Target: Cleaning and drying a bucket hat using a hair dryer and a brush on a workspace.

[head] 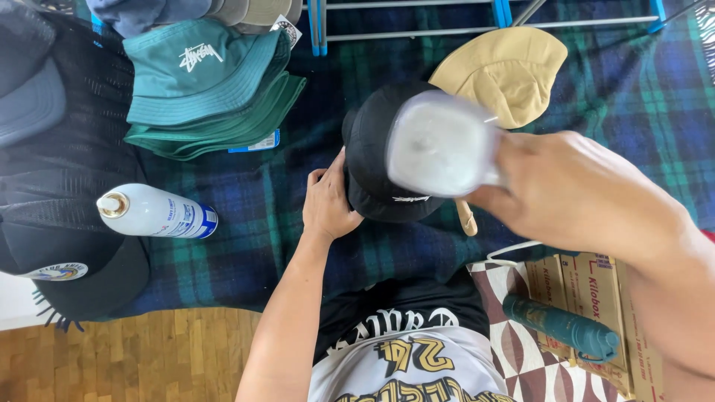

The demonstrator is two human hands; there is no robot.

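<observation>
A black cap (370,160) lies on a dark blue-green plaid blanket (298,223) in the middle of the view. My left hand (328,202) grips its left edge. My right hand (555,190) is raised close to the camera and holds a pale, translucent white object (441,145), blurred, right above the cap. The object hides much of the cap's top.
A stack of teal and green bucket hats (205,89) lies at upper left, a tan hat (506,71) at upper right. A white spray can (153,211) rests on its side at left beside black caps (67,186). A teal bottle (562,325) and cardboard boxes (588,290) sit at lower right.
</observation>
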